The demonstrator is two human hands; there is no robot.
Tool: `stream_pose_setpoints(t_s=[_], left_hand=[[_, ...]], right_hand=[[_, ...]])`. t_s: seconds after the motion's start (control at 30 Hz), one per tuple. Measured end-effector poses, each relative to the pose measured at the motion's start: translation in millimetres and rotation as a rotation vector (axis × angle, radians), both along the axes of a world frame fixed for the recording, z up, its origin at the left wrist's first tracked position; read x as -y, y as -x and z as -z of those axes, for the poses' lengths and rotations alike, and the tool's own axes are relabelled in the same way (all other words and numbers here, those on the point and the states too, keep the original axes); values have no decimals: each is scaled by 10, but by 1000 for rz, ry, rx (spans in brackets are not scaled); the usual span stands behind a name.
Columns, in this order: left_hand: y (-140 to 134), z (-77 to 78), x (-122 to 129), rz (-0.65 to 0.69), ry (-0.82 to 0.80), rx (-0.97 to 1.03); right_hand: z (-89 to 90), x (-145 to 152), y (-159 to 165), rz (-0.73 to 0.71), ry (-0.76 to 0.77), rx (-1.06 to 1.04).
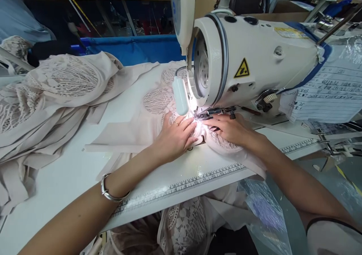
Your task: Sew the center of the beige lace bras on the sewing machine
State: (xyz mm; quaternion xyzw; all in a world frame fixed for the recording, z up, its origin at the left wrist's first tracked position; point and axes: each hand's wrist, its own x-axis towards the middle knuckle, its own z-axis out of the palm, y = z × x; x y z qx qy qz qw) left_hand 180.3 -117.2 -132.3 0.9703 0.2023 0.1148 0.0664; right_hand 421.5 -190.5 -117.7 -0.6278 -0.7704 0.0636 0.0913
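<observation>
A pale pink lace bra [157, 101] lies under the needle area of a white sewing machine [254, 55]. My left hand [177, 136] rests on its fabric left of the presser foot [199, 116], fingers stretched out and lying flat. Close on the right side of the foot is my right hand [233, 129], its index finger reaching along the cloth. Under its curled fingers shows a small dark object, mostly hidden, whose kind I cannot make out. A lace cup [223, 140] emerges below that hand. The lit lamp [180, 96] partly blocks the stitching spot.
Several similar lace pieces [70, 76] are heaped on the table's left. A printed ruler strip [181, 187] follows its front edge. More lace garments [186, 225] hang below. Written sheets [325, 85] hang at right. A person's blue sleeve [22, 17] appears at upper left.
</observation>
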Motion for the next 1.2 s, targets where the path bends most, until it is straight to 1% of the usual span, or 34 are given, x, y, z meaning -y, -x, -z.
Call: stream_pose_setpoints(t_s=[0.03,0.07,0.1,0.13,0.17,0.2,0.23,0.27,0.3,0.33,0.4,0.47,0.53,0.57,0.6,0.67,0.7,0.73,0.77,0.8,0.87,0.93,0.97,1.07,1.13,1.2], left_hand=[[-7,-33,-56,-49,28,15],[-14,-72,-150,-134,57,53],[-19,-114,-280,-253,87,108],[-23,-156,-440,-418,115,190],[-25,-193,-619,-583,140,273],[-25,-223,-805,-732,177,321],[-22,-244,-982,-876,233,327],[-15,-257,-1138,-967,293,309],[-5,-262,-1267,-1018,358,309],[10,-264,-1363,-1038,452,325],[65,-275,-1465,-1001,648,408],[165,-326,-1476,-939,809,514],[328,-434,-1440,-872,857,605],[434,-506,-1412,-810,884,709],[552,-584,-1378,-706,914,848],[803,-739,-1292,-410,950,1143],[921,-808,-1241,-259,955,1251],[1024,-867,-1185,-140,953,1308],[1107,-916,-1130,-72,943,1316],[1167,-953,-1080,-44,933,1313],[1229,-996,-1012,-44,914,1309],[1240,-1006,-1001,-81,886,1311],[1240,-1002,-1016,-109,868,1305],[1257,-979,-1097,-206,798,1242],[1287,-961,-1144,-255,753,1192],[1318,-947,-1165,-292,729,1156]], right_hand=[[-16,25,-41,61,-44,45],[-33,58,-90,137,-104,88],[-50,99,-140,211,-179,116],[-65,148,-184,264,-266,118],[-78,204,-211,285,-354,104],[-89,267,-213,275,-429,85],[-97,333,-184,235,-484,65],[-103,399,-121,170,-510,41],[-104,462,-28,96,-507,11],[-102,519,92,19,-486,-35],[-88,605,377,-85,-405,-193],[-66,647,663,-137,-277,-441],[-40,640,908,-123,-83,-726],[-28,617,1011,-97,31,-855],[-15,580,1104,-66,149,-970],[7,460,1266,-21,381,-1194],[14,376,1340,-13,490,-1314],[16,278,1410,-1,588,-1435],[10,168,1479,20,680,-1547],[-5,50,1544,48,765,-1645],[-63,-189,1666,115,897,-1799],[-146,-397,1773,152,964,-1959],[-190,-480,1821,155,975,-2048],[-299,-640,1937,166,912,-2303],[-344,-699,1991,195,820,-2439],[-371,-753,2025,221,722,-2522]])
